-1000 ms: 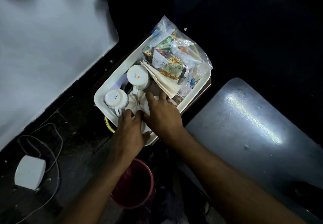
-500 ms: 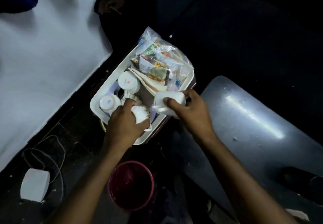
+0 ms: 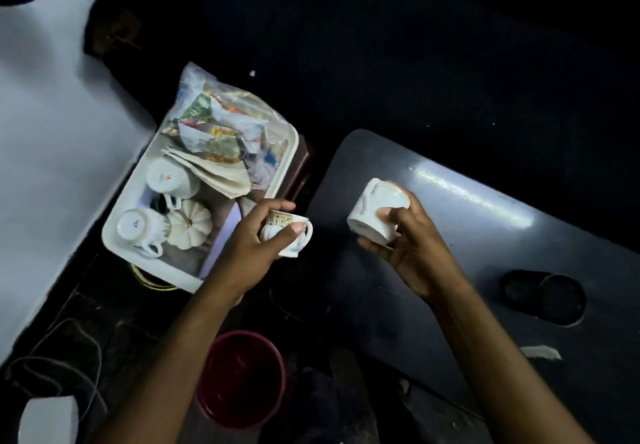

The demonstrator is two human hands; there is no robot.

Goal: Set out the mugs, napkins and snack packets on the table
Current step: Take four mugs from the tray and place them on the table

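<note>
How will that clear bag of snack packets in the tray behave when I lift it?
The bag of snack packets looks like thin crinkled plastic, so it will probably sag and shift. Its loose packets likely slide towards the low end. It seems light for its bulk.

Your tray (image 3: pixel 119 236) sits left of the worktop (image 3: pixel 485 253), apart from it. In the tray: two mugs (image 3: pixel 138 230) at the near-left, napkins (image 3: pixel 214 175) in the middle, the snack bag (image 3: pixel 221 125) at the far end. Your left hand (image 3: pixel 251 246) holds a mug (image 3: pixel 289 236) between tray and worktop — your right hand (image 3: pixel 412 246) holds another mug (image 3: pixel 375 213) over the worktop's left part.
</note>
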